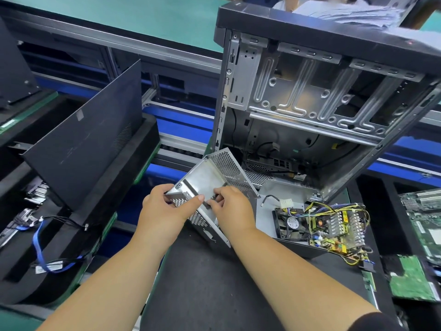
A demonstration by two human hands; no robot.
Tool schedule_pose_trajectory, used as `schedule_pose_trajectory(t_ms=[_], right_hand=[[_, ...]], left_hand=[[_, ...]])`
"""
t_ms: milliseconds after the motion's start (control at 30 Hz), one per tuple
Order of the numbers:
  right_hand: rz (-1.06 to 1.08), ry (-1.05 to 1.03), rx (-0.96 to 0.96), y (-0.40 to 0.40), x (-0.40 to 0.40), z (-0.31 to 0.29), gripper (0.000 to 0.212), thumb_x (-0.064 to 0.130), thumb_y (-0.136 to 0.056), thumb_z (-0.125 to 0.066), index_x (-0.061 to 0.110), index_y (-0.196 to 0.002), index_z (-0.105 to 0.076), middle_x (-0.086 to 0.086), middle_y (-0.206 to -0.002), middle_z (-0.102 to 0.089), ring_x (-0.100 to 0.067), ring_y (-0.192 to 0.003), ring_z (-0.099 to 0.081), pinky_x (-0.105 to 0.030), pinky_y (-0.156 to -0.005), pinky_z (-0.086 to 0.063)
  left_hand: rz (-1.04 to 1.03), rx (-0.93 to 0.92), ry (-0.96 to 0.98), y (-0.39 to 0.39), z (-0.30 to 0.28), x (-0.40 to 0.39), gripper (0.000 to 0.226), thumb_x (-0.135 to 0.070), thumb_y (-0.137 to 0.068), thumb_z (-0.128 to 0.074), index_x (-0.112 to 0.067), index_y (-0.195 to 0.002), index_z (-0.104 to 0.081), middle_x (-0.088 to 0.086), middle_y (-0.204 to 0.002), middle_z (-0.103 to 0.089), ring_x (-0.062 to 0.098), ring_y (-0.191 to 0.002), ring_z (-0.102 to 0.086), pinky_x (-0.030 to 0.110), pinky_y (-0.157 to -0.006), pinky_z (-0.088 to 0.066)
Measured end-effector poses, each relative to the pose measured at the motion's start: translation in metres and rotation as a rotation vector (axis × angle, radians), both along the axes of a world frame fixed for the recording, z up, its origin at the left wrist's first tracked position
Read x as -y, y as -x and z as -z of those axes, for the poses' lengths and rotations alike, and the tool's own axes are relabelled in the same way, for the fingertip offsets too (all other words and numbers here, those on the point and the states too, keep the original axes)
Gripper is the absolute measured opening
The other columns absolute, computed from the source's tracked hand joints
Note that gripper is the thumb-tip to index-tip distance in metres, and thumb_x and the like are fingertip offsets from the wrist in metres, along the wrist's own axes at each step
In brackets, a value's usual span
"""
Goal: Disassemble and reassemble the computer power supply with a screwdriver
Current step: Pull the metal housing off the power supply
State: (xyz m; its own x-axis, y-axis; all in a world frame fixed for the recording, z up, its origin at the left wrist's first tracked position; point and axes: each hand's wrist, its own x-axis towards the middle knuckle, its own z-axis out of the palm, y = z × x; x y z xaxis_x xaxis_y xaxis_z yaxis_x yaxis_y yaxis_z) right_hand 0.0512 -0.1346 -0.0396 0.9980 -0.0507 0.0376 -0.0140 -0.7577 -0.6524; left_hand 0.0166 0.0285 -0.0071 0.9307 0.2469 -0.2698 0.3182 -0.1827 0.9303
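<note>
Metal cover of the power supply held up in both hands, its insides laid out beside it.

Nearest, at 6 o'clock, the cover (pixel 210 185) is gripped by the left hand (pixel 164 211) at its lower perforated edge, while something small and dark, too small to be named, is pinched against its inner face by the right hand (pixel 229 209). The thin sheet is judged light and stiff but sharp-edged, best taken by the folded rims. At 4 o'clock the fragile circuit board (pixel 334 230) lies exposed beside its fan (pixel 290 223). Farther, at 1 o'clock, the open computer case (pixel 310 91) stands.
</note>
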Motion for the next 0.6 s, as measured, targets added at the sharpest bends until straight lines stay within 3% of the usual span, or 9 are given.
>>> schedule_pose_trajectory(t_ms=[167, 333, 600], right_hand=[[-0.012, 0.023, -0.024, -0.003, 0.005, -0.005, 0.021, 0.023, -0.093, -0.067, 0.011, -0.108, -0.073, -0.002, -0.110, -0.065, -0.017, -0.095, -0.061, -0.025, -0.086, -0.047], [-0.052, 0.096, -0.024, -0.001, 0.005, -0.008, 0.015, 0.019, -0.094, -0.063, 0.009, -0.101, -0.071, -0.006, -0.106, -0.065, -0.022, -0.090, -0.063, -0.035, -0.083, -0.049], [-0.050, 0.151, -0.031, 0.003, 0.004, -0.011, 0.011, 0.012, -0.090, -0.057, 0.007, -0.096, -0.065, -0.008, -0.101, -0.062, -0.027, -0.086, -0.060, -0.038, -0.077, -0.049]], left_hand=[[-0.011, 0.001, -0.028, 0.001, -0.004, 0.003, 0.061, -0.074, -0.039, -0.074, -0.053, -0.092, -0.051, -0.013, -0.112, -0.051, 0.002, -0.095, -0.057, 0.028, -0.076, -0.048], [0.021, 0.005, -0.045, 0.000, -0.006, 0.001, 0.073, -0.072, -0.041, -0.076, -0.047, -0.105, -0.053, -0.009, -0.116, -0.055, 0.009, -0.099, -0.063, 0.039, -0.087, -0.054], [0.020, 0.043, -0.065, 0.000, -0.004, -0.006, 0.078, -0.074, -0.043, -0.072, -0.044, -0.112, -0.051, -0.008, -0.120, -0.052, 0.008, -0.099, -0.062, 0.032, -0.084, -0.051]])
